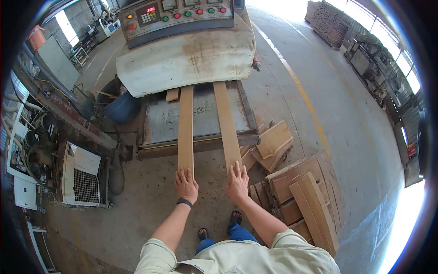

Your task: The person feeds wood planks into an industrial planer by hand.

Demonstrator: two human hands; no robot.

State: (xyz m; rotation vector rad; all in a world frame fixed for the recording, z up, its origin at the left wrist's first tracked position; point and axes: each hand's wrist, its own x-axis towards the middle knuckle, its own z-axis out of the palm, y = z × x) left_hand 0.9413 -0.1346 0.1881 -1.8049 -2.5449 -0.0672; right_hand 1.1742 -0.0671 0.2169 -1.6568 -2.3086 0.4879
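Observation:
Two long wooden boards lie side by side on the machine's metal bed point(205, 119), their far ends under its pale hood point(191, 57). On the near end of the left board point(185, 128) rests my left hand point(186, 186), fingers stretched forward, a dark band on the wrist. My right hand point(237, 182) lies with spread fingers on the near end of the right board point(226, 123). Both boards stick out past the bed's front edge. A short wood piece point(172, 95) sits beside the left board near the hood.
A control panel point(178, 17) with buttons tops the machine. At the right, stacked boards point(312, 210) and wood offcuts point(275, 139) lie low beside me. A blue barrel point(122, 108) and a white box with a grille point(82, 173) stand at the left.

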